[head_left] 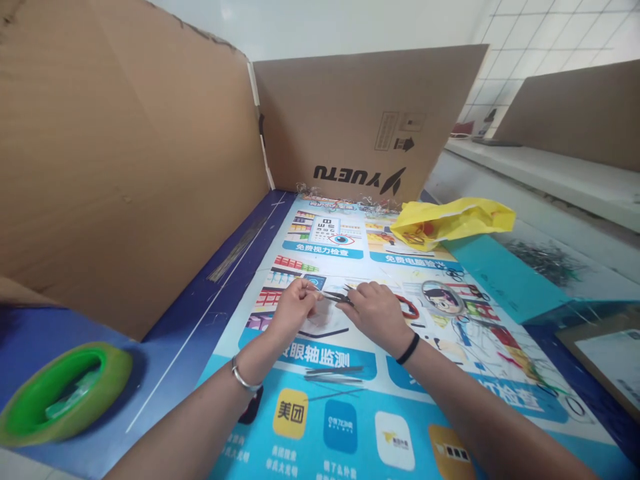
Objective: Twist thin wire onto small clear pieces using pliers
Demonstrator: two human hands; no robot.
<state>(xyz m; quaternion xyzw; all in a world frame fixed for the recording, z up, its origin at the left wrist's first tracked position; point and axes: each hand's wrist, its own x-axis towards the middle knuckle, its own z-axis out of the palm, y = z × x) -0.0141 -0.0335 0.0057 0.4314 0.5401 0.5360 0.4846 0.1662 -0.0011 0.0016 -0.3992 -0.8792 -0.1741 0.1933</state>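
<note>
Black, slim plier-like tool (336,297), seemingly metal, bridges the gap between two bare hands, above the middle of a blue-and-white printed plastic-looking sheet (225,357). Right hand (376,312): fingers curled around the handle end, gripping it. Left hand (299,308): thumb and fingertips pinched together at the tool's other end, apparently on a thin pale sliver, too small to identify. Opposed grips probably steady so slight a piece; both hands sit centrally, in front of the body, presumably for close sight.

Short grey thin strips (334,377) lie on the sheet just nearer the wearer than the hands, likely for easy reach. Longer bundle of brownish-grey thin rods (235,253) lies to the left, on the dark blue surface (175,373), roughly along its white line. Red loop (409,307) beside the right hand.

Off to the margins: green-cored roll of yellowish tape (116,373), near left; crumpled yellow plastic bag (465,220), far right; tangled heap of dark wiry bits (543,261) beyond a turquoise folded panel (505,277). Brown cardboard panels (350,120) stand at left and back, perhaps to screen the workplace.
</note>
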